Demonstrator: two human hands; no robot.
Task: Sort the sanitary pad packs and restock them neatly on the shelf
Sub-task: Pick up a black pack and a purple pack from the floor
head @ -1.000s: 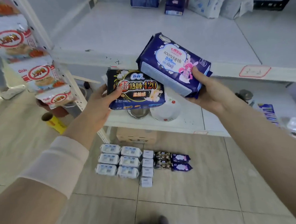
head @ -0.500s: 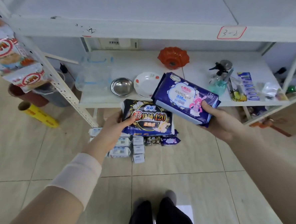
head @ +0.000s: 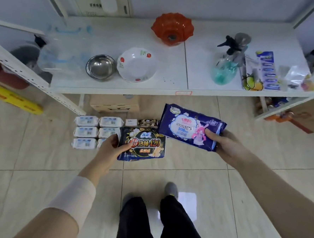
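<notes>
My left hand (head: 109,150) grips a black pad pack marked 420 (head: 145,144) by its left end. My right hand (head: 223,145) holds a dark blue pad pack with a pink cartoon figure (head: 188,126) by its right end. Both packs hover side by side above the tiled floor. Beneath and behind them, rows of white pad packs (head: 88,131) lie on the floor with a small white pack (head: 131,122) and a dark pack (head: 148,122) beside them. Part of that floor pile is hidden by the held packs. The low white shelf (head: 168,85) stands just beyond.
The low shelf carries a steel bowl (head: 100,67), a white flowered bowl (head: 136,65), an orange dish (head: 172,31), a clear container (head: 60,58), a spray bottle (head: 226,63) and small packets (head: 268,69). A yellow roll (head: 13,99) lies at left. A cardboard box (head: 115,105) sits under the shelf.
The view has tipped down from the upper shelf to the low shelf and floor. Both hands have come down with their packs, close over the floor pile.
</notes>
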